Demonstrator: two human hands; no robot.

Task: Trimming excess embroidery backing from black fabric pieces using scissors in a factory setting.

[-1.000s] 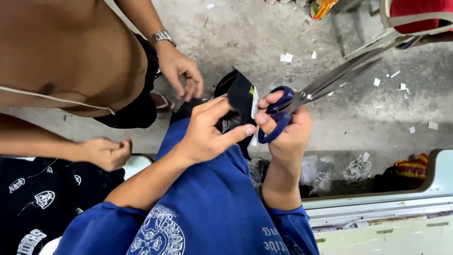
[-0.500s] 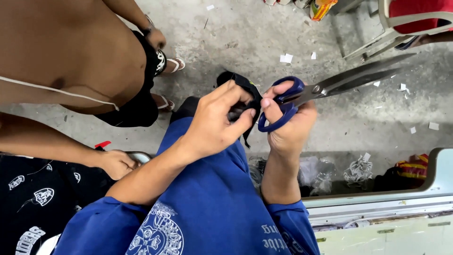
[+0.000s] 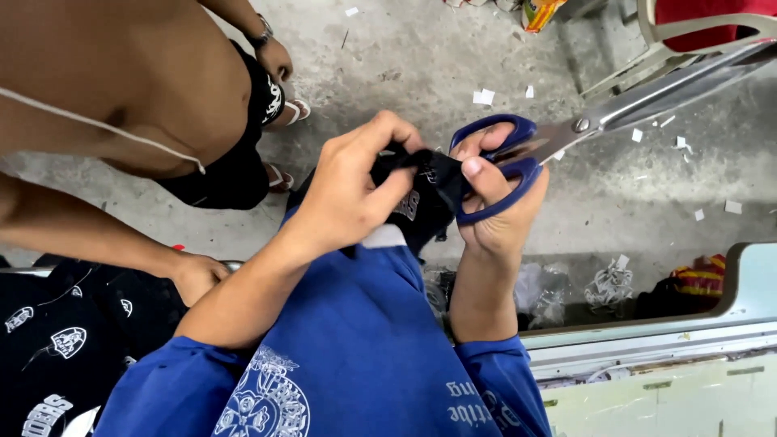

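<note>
Blue-handled scissors sit gripped in the right hand, fingers through the loops, while the left hand pinches the black printed garment between both hands; keeping the fabric taut and fingers clear of the blades seems wise.

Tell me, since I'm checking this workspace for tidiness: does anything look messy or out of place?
Yes. Small white scraps lie scattered over the grey concrete floor, like cutting litter. Otherwise, the right hand holds blue-handled scissors beside black fabric gripped by the left hand.
</note>
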